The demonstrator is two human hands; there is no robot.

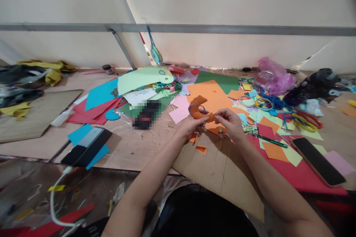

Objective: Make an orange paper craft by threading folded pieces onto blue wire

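Note:
Between my two hands is a curved orange paper piece (pixel 198 111), folded into overlapping segments, with a dark blue cord loop (pixel 204 110) at it. My left hand (pixel 191 125) pinches its lower edge from the left, thumb on top. On the right, the fingertips of my right hand (pixel 228 121) are closed on the narrow end of the same piece. Below the hands a brown cardboard sheet (pixel 219 172) lies at the table's front edge, with a small orange paper scrap (pixel 201 150) on it. A large orange sheet (pixel 208 90) lies just behind.
At right are a phone (pixel 318 161), a green pen (pixel 272 140), yellow-handled scissors (pixel 304 123) and many paper scraps. Left stand a cabled black device (pixel 86 146), red sheets (pixel 93 111) and a pale green sheet (pixel 141 79). A pink plastic bag (pixel 274 74) lies near the wall.

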